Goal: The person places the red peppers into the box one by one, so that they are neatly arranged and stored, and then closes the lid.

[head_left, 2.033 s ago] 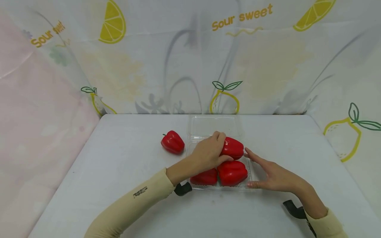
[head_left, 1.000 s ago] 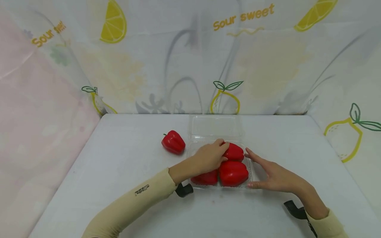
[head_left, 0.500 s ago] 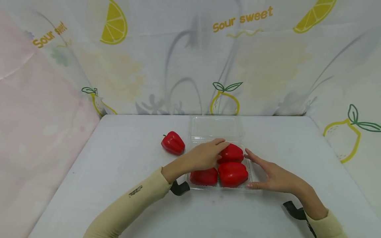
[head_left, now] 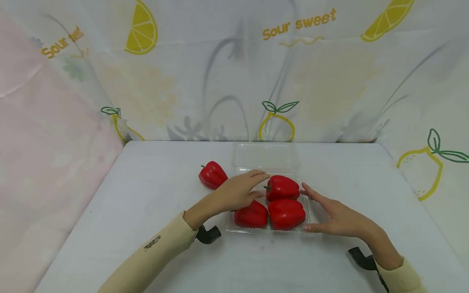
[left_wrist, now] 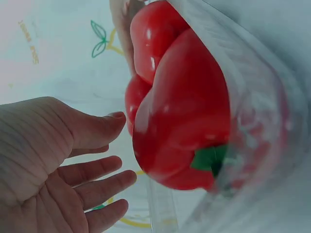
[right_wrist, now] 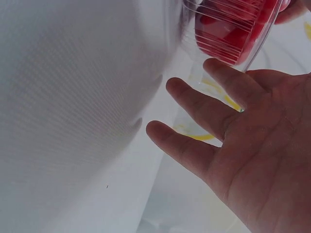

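Observation:
Three red bell peppers lie in a clear plastic clamshell box (head_left: 253, 231): a back right pepper (head_left: 283, 188), a front right pepper (head_left: 287, 214) and a front left pepper (head_left: 252, 216). My left hand (head_left: 232, 193) hovers over the back left part of the box, fingers spread and holding nothing. In the left wrist view its thumb points towards a pepper (left_wrist: 187, 107) with a green stem. My right hand (head_left: 340, 215) stays beside the box's right wall, thumb and fingertips right at the rim. The right wrist view shows its fingers (right_wrist: 194, 104) extended, with nothing held.
A fourth bell pepper (head_left: 212, 175) lies on the white table (head_left: 154, 195) left of the box, partly behind my left hand. The box's transparent lid (head_left: 265, 156) is folded back towards the printed cloth backdrop (head_left: 234, 73). Black wrist mounts (head_left: 208, 235) extend below both wrists.
My left hand has set the back right bell pepper down into the box, let go of it and drawn away to the left. The right hand has stayed in place.

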`<act>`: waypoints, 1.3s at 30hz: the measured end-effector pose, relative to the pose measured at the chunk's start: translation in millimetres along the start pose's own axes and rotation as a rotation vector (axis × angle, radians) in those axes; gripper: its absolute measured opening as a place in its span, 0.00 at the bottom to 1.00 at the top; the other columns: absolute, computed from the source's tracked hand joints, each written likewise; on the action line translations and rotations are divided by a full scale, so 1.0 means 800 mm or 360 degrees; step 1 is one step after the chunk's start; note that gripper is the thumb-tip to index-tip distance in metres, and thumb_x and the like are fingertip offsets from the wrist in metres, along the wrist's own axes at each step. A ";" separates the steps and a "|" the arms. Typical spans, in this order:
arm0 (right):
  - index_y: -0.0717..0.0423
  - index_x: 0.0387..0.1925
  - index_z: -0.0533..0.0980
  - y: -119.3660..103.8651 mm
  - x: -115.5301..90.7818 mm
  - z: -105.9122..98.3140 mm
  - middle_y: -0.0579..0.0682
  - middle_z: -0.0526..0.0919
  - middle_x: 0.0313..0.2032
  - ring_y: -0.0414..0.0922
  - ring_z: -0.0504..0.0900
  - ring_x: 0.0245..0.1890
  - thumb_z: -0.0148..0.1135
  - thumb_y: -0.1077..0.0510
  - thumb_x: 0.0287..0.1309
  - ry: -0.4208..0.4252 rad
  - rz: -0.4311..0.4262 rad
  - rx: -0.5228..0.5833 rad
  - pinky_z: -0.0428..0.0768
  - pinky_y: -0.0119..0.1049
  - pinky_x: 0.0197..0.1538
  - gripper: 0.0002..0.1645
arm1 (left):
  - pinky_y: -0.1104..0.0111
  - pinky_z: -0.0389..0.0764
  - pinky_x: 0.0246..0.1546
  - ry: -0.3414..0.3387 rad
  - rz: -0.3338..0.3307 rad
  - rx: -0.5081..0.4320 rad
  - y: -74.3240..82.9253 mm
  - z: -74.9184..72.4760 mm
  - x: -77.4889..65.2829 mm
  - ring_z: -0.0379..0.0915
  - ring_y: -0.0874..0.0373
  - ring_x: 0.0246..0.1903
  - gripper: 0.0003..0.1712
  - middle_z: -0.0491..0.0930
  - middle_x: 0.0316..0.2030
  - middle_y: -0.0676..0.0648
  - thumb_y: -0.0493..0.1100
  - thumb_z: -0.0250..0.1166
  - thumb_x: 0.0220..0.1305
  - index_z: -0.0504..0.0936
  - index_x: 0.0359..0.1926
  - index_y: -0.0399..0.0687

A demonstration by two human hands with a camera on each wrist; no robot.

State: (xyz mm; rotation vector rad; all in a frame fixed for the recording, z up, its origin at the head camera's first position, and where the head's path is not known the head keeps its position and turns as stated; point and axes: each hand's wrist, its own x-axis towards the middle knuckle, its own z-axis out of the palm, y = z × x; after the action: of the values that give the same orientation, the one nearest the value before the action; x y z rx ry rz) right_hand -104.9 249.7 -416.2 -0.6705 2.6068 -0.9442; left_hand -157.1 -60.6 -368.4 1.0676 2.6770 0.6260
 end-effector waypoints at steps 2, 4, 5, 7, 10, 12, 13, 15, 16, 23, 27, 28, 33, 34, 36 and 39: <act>0.49 0.78 0.47 0.001 -0.001 0.000 0.61 0.64 0.70 0.65 0.62 0.68 0.72 0.36 0.49 0.0006 -0.0006 0.0005 0.68 0.70 0.57 0.64 | 0.62 0.77 0.55 0.0022 0.0002 0.0007 -0.005 -0.001 -0.003 0.66 0.54 0.65 0.33 0.69 0.66 0.48 0.44 0.66 0.66 0.68 0.70 0.50; 0.48 0.78 0.47 0.001 -0.001 -0.001 0.61 0.64 0.69 0.65 0.62 0.68 0.73 0.36 0.49 0.0010 -0.0010 0.0010 0.67 0.70 0.57 0.64 | 0.62 0.78 0.55 0.0044 0.0005 0.0012 -0.010 -0.002 -0.006 0.66 0.54 0.64 0.33 0.69 0.66 0.48 0.45 0.66 0.66 0.69 0.69 0.49; 0.48 0.78 0.47 0.001 -0.002 -0.001 0.61 0.64 0.69 0.65 0.62 0.68 0.73 0.36 0.49 0.0009 -0.0008 0.0012 0.68 0.70 0.57 0.64 | 0.62 0.78 0.54 0.0054 0.0005 0.0006 -0.012 -0.003 -0.007 0.67 0.54 0.64 0.32 0.69 0.66 0.48 0.45 0.67 0.65 0.69 0.69 0.49; 0.47 0.78 0.47 0.002 -0.002 -0.001 0.61 0.65 0.69 0.65 0.62 0.68 0.73 0.37 0.49 0.0008 0.0003 0.0018 0.68 0.69 0.57 0.64 | 0.62 0.78 0.54 0.0076 0.0004 0.0000 -0.018 -0.005 -0.011 0.67 0.54 0.63 0.32 0.70 0.65 0.48 0.45 0.68 0.65 0.70 0.68 0.49; 0.45 0.78 0.46 0.002 -0.003 0.000 0.61 0.65 0.69 0.65 0.62 0.68 0.73 0.36 0.49 -0.0001 0.0028 0.0018 0.69 0.69 0.56 0.64 | 0.61 0.78 0.54 0.0117 0.0006 -0.0028 -0.028 -0.008 -0.017 0.68 0.54 0.63 0.32 0.72 0.64 0.48 0.44 0.69 0.63 0.72 0.67 0.48; 0.46 0.78 0.46 0.001 -0.002 0.000 0.61 0.65 0.69 0.65 0.62 0.68 0.73 0.37 0.48 -0.0003 0.0033 0.0021 0.69 0.69 0.56 0.65 | 0.61 0.78 0.54 0.0153 0.0020 -0.0052 -0.034 -0.010 -0.021 0.68 0.54 0.62 0.31 0.73 0.63 0.47 0.44 0.70 0.62 0.73 0.66 0.47; 0.46 0.78 0.46 0.001 -0.002 0.000 0.62 0.65 0.69 0.66 0.62 0.68 0.73 0.37 0.48 -0.0002 0.0033 0.0022 0.69 0.69 0.56 0.65 | 0.61 0.78 0.54 0.0171 0.0032 -0.0066 -0.037 -0.010 -0.023 0.69 0.53 0.62 0.31 0.73 0.62 0.47 0.44 0.70 0.62 0.74 0.65 0.46; 0.47 0.78 0.46 0.001 -0.002 0.001 0.62 0.65 0.69 0.66 0.62 0.68 0.73 0.37 0.48 -0.0003 0.0033 0.0026 0.68 0.69 0.57 0.65 | 0.60 0.79 0.53 0.0194 0.0055 -0.0091 -0.042 -0.010 -0.026 0.69 0.53 0.62 0.30 0.74 0.61 0.46 0.43 0.71 0.61 0.75 0.64 0.45; 0.47 0.78 0.46 0.000 -0.001 0.000 0.62 0.65 0.69 0.66 0.62 0.68 0.73 0.37 0.48 -0.0005 0.0035 0.0029 0.68 0.69 0.57 0.65 | 0.60 0.79 0.53 0.0203 0.0063 -0.0098 -0.045 -0.010 -0.027 0.70 0.53 0.61 0.30 0.74 0.61 0.46 0.43 0.71 0.61 0.75 0.64 0.44; 0.46 0.78 0.46 -0.001 -0.001 0.000 0.61 0.65 0.69 0.66 0.62 0.68 0.73 0.36 0.47 -0.0015 0.0062 0.0019 0.70 0.69 0.55 0.65 | 0.62 0.80 0.51 0.0267 0.0043 -0.0116 -0.064 -0.009 -0.037 0.72 0.54 0.59 0.30 0.75 0.60 0.48 0.43 0.72 0.60 0.76 0.63 0.45; 0.46 0.78 0.47 -0.001 -0.001 0.000 0.61 0.65 0.69 0.66 0.62 0.68 0.73 0.36 0.47 -0.0014 0.0053 0.0020 0.70 0.69 0.55 0.65 | 0.60 0.80 0.51 0.0322 0.0016 -0.0141 -0.074 -0.014 -0.044 0.72 0.53 0.58 0.30 0.76 0.59 0.48 0.43 0.73 0.59 0.76 0.62 0.45; 0.46 0.78 0.47 0.000 -0.001 0.000 0.61 0.65 0.68 0.66 0.62 0.67 0.73 0.36 0.48 -0.0013 0.0048 0.0018 0.70 0.69 0.55 0.65 | 0.59 0.80 0.52 0.0332 0.0008 -0.0135 -0.077 -0.016 -0.047 0.72 0.53 0.59 0.30 0.76 0.59 0.48 0.43 0.73 0.59 0.76 0.62 0.45; 0.45 0.78 0.46 0.001 -0.001 0.001 0.61 0.66 0.68 0.66 0.63 0.67 0.73 0.35 0.48 0.0000 0.0030 0.0000 0.70 0.69 0.55 0.65 | 0.55 0.78 0.52 0.0358 -0.0024 -0.0093 -0.092 -0.025 -0.056 0.71 0.52 0.58 0.28 0.77 0.58 0.48 0.44 0.72 0.60 0.77 0.61 0.45; 0.44 0.78 0.46 0.002 0.000 0.002 0.61 0.66 0.68 0.65 0.63 0.67 0.73 0.35 0.48 0.0003 0.0031 0.0001 0.70 0.69 0.55 0.65 | 0.55 0.79 0.52 0.0355 -0.0032 -0.0096 -0.094 -0.026 -0.057 0.71 0.52 0.57 0.28 0.77 0.58 0.47 0.44 0.72 0.60 0.77 0.61 0.45; 0.44 0.78 0.46 0.002 -0.001 0.002 0.61 0.66 0.68 0.65 0.63 0.67 0.73 0.35 0.47 0.0006 0.0036 0.0002 0.70 0.69 0.55 0.65 | 0.55 0.79 0.51 0.0349 -0.0049 -0.0106 -0.098 -0.029 -0.060 0.72 0.51 0.56 0.28 0.77 0.57 0.47 0.43 0.72 0.59 0.77 0.61 0.45; 0.43 0.78 0.46 0.001 -0.001 0.002 0.61 0.66 0.68 0.65 0.63 0.67 0.73 0.35 0.47 0.0003 0.0052 -0.0001 0.71 0.69 0.55 0.65 | 0.56 0.80 0.50 0.0339 -0.0070 -0.0125 -0.103 -0.031 -0.063 0.72 0.50 0.55 0.29 0.77 0.57 0.46 0.42 0.73 0.59 0.77 0.61 0.44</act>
State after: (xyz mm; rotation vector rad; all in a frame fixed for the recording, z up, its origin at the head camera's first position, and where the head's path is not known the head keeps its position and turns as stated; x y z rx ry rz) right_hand -104.0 250.1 -417.9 -0.6256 2.6119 -0.9347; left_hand -179.0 -157.2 -382.2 0.9687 2.8182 0.8741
